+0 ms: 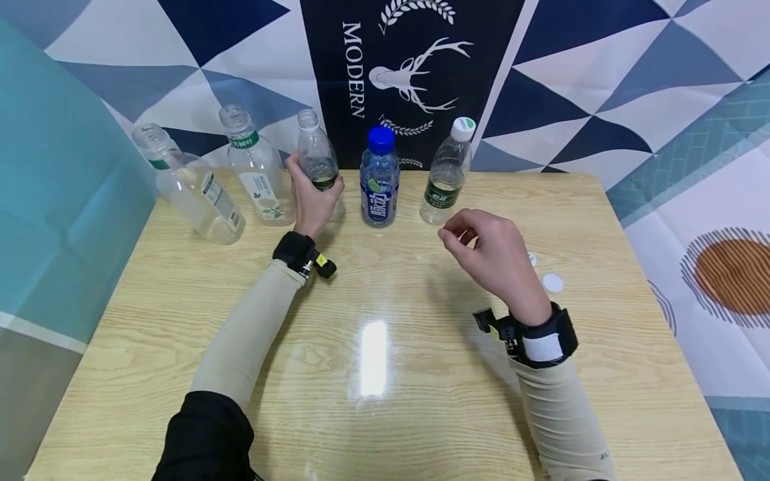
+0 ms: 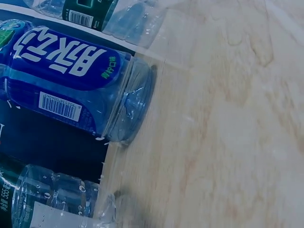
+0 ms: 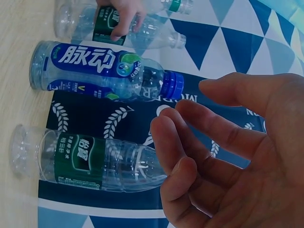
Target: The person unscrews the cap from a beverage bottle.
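Observation:
My left hand point(image 1: 314, 204) grips a clear green-labelled water bottle point(image 1: 313, 141) around its middle; the bottle stands uncapped at the back of the table. Just right of it is a blue-labelled drink bottle point(image 1: 379, 187) with a blue cap. Farther right, a green-labelled water bottle point(image 1: 444, 179) wears a white cap, which my fingers hide in the right wrist view. My right hand point(image 1: 490, 247) hovers in front of that bottle, fingers loosely bent around nothing. In the right wrist view, a gap shows between thumb and fingertips point(image 3: 183, 168).
Two uncapped clear bottles stand at the back left: one tilted-looking bottle point(image 1: 195, 194) and one with a white leafy label point(image 1: 260, 180). Two white caps lie beyond my right wrist, the nearer cap point(image 1: 552, 282) fully visible. A patterned cloth point(image 1: 252, 40) hangs behind the wooden table point(image 1: 421, 414).

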`<state>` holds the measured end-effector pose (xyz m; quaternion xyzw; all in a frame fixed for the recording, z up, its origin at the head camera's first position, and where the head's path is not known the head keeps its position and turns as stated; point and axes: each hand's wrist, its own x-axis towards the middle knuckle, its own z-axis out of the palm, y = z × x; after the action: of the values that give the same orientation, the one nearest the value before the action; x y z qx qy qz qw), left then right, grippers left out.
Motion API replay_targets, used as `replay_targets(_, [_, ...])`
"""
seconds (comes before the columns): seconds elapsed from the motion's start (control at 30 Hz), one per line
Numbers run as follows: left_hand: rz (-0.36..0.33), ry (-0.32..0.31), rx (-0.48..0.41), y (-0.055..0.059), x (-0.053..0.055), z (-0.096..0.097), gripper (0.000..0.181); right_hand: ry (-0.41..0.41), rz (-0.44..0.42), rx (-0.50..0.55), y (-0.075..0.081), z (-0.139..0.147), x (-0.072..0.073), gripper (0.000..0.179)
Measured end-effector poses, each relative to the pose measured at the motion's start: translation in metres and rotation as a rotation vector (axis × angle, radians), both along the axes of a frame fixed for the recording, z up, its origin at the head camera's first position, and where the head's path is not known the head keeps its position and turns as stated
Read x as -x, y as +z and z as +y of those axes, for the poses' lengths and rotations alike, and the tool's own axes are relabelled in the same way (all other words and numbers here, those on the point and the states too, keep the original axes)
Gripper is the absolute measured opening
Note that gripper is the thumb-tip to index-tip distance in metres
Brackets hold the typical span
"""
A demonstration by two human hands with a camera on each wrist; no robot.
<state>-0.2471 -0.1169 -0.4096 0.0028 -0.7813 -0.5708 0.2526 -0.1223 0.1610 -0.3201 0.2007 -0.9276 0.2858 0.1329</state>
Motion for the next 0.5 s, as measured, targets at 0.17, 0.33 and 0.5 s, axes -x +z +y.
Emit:
replay_targets(0.17, [0.016,-0.009,0.036,-0.015,0.011,-0.004,0.08,0.005,0.004,0.001,0.0,0.0,0.0,0.016])
replay_targets(0.33, [0.021,-0.017,0.023,-0.006,0.001,-0.002,0.088,0.01,-0.003,0.0,-0.001,0.0,0.001,0.016])
replay_targets(0.5, [0.16,-0.03,-0.003,0.016,-0.025,0.004,0.097,0.011,0.003,-0.007,-0.001,0.001,0.001,0.017])
